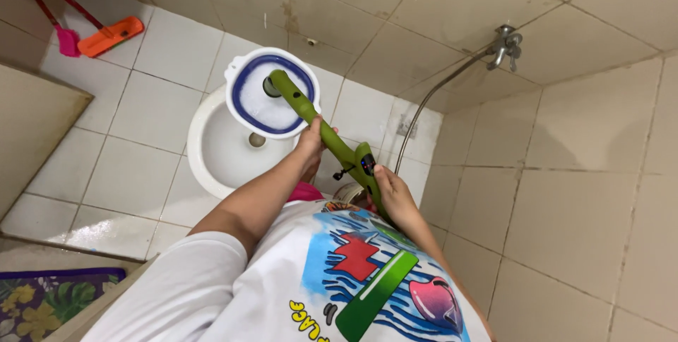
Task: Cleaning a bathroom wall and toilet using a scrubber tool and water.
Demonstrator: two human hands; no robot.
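I hold a green electric scrubber (332,141) with both hands. My left hand (311,141) grips the middle of its green shaft. My right hand (392,190) grips the rear handle near the button panel. The scrubber's round white head with a blue ring (265,95) hangs above the white toilet bowl (212,148) set in the tiled floor. The head faces up toward the camera and does not touch the bowl.
An orange mop head (109,36) and a pink brush (68,42) with red handles lie on the floor at the top left. A metal tap (507,44) with a hose is on the tiled wall to the right. A floral mat (42,300) lies at the bottom left.
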